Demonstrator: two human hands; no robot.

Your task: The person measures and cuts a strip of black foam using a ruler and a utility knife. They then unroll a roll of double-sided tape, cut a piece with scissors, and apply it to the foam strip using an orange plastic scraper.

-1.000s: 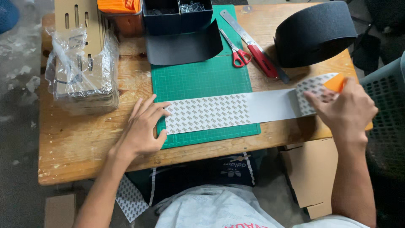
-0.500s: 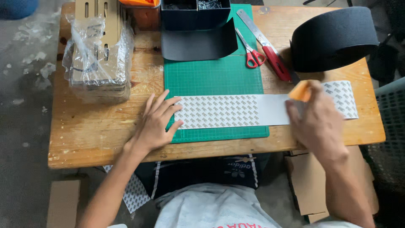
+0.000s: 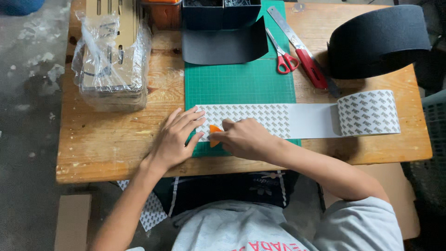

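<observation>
A long patterned white strip (image 3: pixel 278 118) lies flat across a green cutting mat (image 3: pixel 241 83), its right end curling up in a loop (image 3: pixel 369 113). My left hand (image 3: pixel 179 135) presses flat on the strip's left end, fingers spread. My right hand (image 3: pixel 244 138) sits just beside it, gripping a small orange scraper (image 3: pixel 214 135) against the strip near the left end.
Red-handled scissors (image 3: pixel 283 58), a red-handled knife with a metal ruler (image 3: pixel 304 51), a wide black band roll (image 3: pixel 376 39), a curved black sheet (image 3: pixel 223 46), dark boxes (image 3: pixel 220 11) and a plastic-wrapped stack of boards (image 3: pixel 111 60) sit on the wooden table (image 3: pixel 107 139). Cardboard lies on the floor.
My right hand has swept the orange scraper leftward along the strip, from its right end to beside my left hand. The strip's right end has curled up. The camera has shifted.
</observation>
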